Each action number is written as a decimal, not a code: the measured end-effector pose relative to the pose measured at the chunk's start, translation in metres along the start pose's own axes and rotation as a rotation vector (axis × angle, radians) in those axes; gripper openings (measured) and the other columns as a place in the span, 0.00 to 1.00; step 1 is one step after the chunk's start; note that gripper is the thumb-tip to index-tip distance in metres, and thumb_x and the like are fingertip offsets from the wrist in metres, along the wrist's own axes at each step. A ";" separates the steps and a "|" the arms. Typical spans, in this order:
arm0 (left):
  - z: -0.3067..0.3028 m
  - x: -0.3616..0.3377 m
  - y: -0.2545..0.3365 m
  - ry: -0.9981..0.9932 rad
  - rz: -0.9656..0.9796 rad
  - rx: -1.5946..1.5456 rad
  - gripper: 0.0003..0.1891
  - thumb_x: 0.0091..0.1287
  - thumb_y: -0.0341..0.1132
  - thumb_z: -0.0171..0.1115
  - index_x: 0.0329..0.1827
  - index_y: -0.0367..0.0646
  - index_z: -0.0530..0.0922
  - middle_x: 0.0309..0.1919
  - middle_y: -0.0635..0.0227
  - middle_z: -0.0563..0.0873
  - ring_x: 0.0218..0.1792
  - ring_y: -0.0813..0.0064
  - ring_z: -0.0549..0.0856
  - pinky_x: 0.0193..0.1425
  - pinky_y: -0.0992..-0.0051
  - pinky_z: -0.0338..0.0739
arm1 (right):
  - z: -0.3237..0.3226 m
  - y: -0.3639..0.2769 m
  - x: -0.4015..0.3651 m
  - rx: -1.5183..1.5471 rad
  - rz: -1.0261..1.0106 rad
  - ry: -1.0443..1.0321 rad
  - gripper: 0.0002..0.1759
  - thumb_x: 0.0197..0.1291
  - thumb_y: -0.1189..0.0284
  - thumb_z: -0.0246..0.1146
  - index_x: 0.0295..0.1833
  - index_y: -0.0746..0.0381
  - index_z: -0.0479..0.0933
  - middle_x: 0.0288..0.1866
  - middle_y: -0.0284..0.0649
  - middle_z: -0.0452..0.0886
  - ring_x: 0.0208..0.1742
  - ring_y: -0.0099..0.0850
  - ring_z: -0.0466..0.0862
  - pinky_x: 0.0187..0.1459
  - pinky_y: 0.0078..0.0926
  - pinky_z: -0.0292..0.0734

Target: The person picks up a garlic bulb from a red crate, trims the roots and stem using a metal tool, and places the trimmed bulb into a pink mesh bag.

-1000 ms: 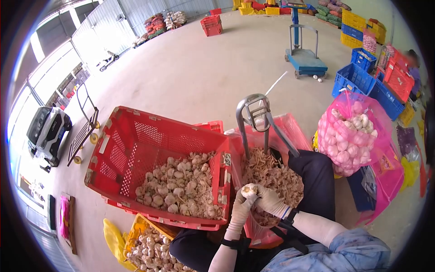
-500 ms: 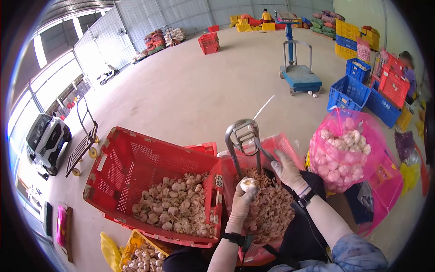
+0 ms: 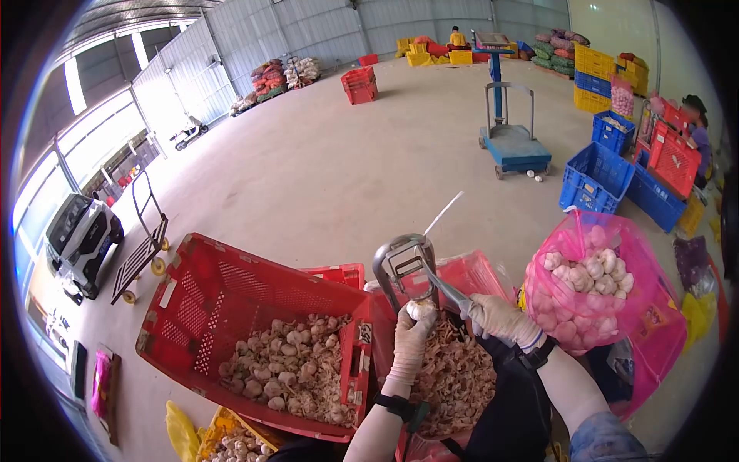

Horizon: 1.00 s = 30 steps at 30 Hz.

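Note:
My left hand (image 3: pixel 410 339), gloved, is closed around a white garlic bulb (image 3: pixel 420 310), held up at the base of a metal cutter (image 3: pixel 402 266) with a looped frame. Gloved fingers of my right hand (image 3: pixel 499 319) wrap round the cutter's grey lever (image 3: pixel 453 291), just right of the bulb. Below both hands, dry garlic skins and stalks (image 3: pixel 454 377) fill a red crate (image 3: pixel 481 269). To the left, a large tilted red crate (image 3: pixel 231 285) holds many untrimmed garlic bulbs (image 3: pixel 269 366).
A pink mesh bag (image 3: pixel 581 285) of white garlic stands at my right. A yellow crate (image 3: pixel 223 423) of bulbs sits at lower left. Further off are a blue platform scale (image 3: pixel 514 146), blue crates (image 3: pixel 596 177), a flat trolley (image 3: pixel 142 258), a parked vehicle (image 3: pixel 81 242) and people.
My right hand has gone from spread fingers beside the lever to a grip on it. The lever now slants lower to the right. My left hand has brought the bulb up to the cutter.

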<state>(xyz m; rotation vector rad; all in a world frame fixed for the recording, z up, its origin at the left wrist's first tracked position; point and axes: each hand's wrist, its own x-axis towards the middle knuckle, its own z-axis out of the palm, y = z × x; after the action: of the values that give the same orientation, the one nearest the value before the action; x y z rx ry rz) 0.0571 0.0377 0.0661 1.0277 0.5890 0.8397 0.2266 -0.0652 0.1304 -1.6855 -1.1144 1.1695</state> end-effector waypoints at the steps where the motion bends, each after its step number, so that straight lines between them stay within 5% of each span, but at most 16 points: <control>1: 0.001 0.000 -0.001 0.005 0.002 -0.026 0.16 0.67 0.32 0.62 0.56 0.41 0.73 0.39 0.75 0.79 0.36 0.85 0.77 0.43 0.80 0.73 | 0.000 0.000 0.000 -0.023 0.006 0.002 0.20 0.73 0.55 0.51 0.44 0.62 0.74 0.34 0.32 0.79 0.24 0.19 0.77 0.24 0.18 0.75; 8: 0.016 0.004 0.002 0.204 -0.066 -0.010 0.09 0.67 0.36 0.64 0.44 0.44 0.75 0.29 0.76 0.79 0.23 0.87 0.73 0.26 0.84 0.66 | -0.001 -0.012 -0.005 0.009 0.017 0.001 0.20 0.73 0.54 0.51 0.46 0.61 0.74 0.29 0.29 0.74 0.24 0.20 0.75 0.23 0.20 0.75; 11: 0.017 0.001 0.010 0.194 -0.115 -0.049 0.12 0.65 0.35 0.67 0.46 0.41 0.75 0.33 0.76 0.80 0.30 0.86 0.76 0.33 0.83 0.71 | 0.000 -0.018 -0.006 0.012 0.064 -0.015 0.20 0.73 0.53 0.51 0.46 0.61 0.74 0.29 0.29 0.74 0.23 0.20 0.74 0.23 0.20 0.74; 14: 0.017 0.004 0.004 0.197 -0.068 -0.041 0.10 0.66 0.37 0.66 0.44 0.44 0.75 0.30 0.74 0.79 0.23 0.87 0.74 0.26 0.85 0.67 | 0.006 -0.009 -0.003 -0.053 0.073 0.053 0.19 0.73 0.55 0.52 0.44 0.60 0.75 0.24 0.30 0.75 0.21 0.18 0.74 0.21 0.18 0.70; 18: 0.014 0.008 -0.008 0.184 -0.018 -0.106 0.11 0.66 0.36 0.66 0.44 0.43 0.74 0.31 0.74 0.80 0.25 0.86 0.75 0.27 0.85 0.68 | 0.014 0.043 0.021 -0.178 -0.130 0.155 0.20 0.72 0.55 0.53 0.44 0.63 0.75 0.26 0.42 0.77 0.26 0.34 0.78 0.28 0.33 0.73; 21: 0.017 0.013 -0.009 0.184 0.036 -0.104 0.11 0.66 0.35 0.65 0.45 0.44 0.74 0.32 0.74 0.80 0.27 0.85 0.76 0.28 0.84 0.69 | 0.018 0.052 0.030 -0.229 -0.325 0.246 0.19 0.72 0.56 0.54 0.44 0.63 0.75 0.27 0.48 0.78 0.28 0.42 0.78 0.33 0.37 0.74; 23: 0.013 0.012 -0.011 0.208 0.006 -0.059 0.16 0.65 0.29 0.65 0.53 0.40 0.71 0.39 0.75 0.79 0.38 0.85 0.77 0.42 0.81 0.75 | 0.022 0.080 0.044 -0.259 -0.386 0.257 0.20 0.71 0.55 0.53 0.46 0.62 0.74 0.29 0.52 0.79 0.32 0.51 0.80 0.34 0.41 0.74; 30: -0.006 -0.002 -0.007 0.067 0.109 -0.025 0.29 0.59 0.22 0.68 0.62 0.42 0.65 0.44 0.72 0.78 0.45 0.81 0.77 0.51 0.78 0.77 | 0.038 0.122 0.079 -0.404 -0.424 0.471 0.23 0.69 0.49 0.52 0.43 0.60 0.72 0.29 0.55 0.79 0.37 0.57 0.80 0.35 0.47 0.74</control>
<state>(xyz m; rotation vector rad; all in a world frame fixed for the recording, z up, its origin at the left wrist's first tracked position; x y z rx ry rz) 0.0537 0.0368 0.0572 1.0194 0.5812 0.9784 0.2325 -0.0231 -0.0136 -1.7716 -1.3627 0.2690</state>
